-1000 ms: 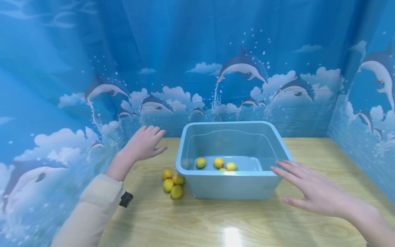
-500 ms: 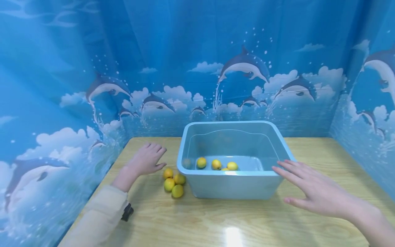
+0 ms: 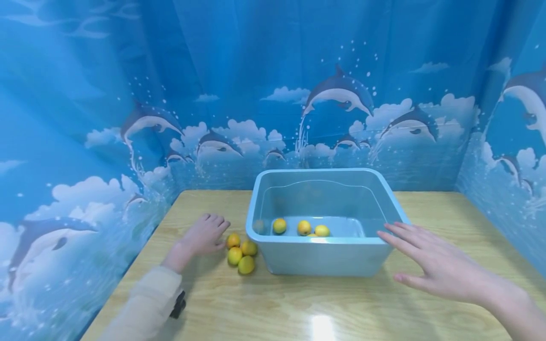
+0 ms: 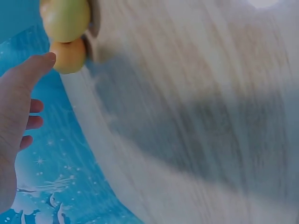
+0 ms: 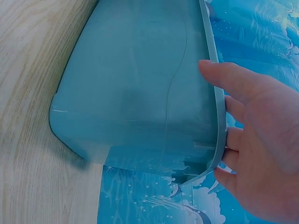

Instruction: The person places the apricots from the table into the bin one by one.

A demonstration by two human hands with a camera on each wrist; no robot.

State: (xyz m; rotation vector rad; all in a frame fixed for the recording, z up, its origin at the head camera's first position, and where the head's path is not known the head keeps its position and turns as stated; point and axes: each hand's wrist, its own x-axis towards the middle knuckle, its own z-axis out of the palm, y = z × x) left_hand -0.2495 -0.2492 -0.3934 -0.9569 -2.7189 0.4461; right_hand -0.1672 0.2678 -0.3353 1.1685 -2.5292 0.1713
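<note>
Several small yellow-orange citrus fruits (image 3: pixel 234 256) lie in a cluster on the table, left of a light blue plastic bin (image 3: pixel 317 258). My left hand (image 3: pixel 202 235) is just left of the cluster, palm down and holding nothing. In the left wrist view its thumb (image 4: pixel 37 65) is at an orange fruit (image 4: pixel 70 56); whether it touches is unclear. My right hand (image 3: pixel 439 260) rests its straight fingertips on the bin's right front rim, thumb spread away. Inside the bin lie several yellow fruits (image 3: pixel 304 228), one partly hidden by the front wall.
The wooden table (image 3: pixel 273 308) carries the bin near its back. A blue curtain (image 3: pixel 239 71) with dolphins and clouds hangs behind and along both sides. A black device (image 3: pixel 178 304) sits at my left wrist, beside the pale sleeve (image 3: pixel 149 293).
My left hand has come down from above the table's back left to beside the fruit cluster. One fruit inside the bin has shifted slightly. My right hand stays at the rim.
</note>
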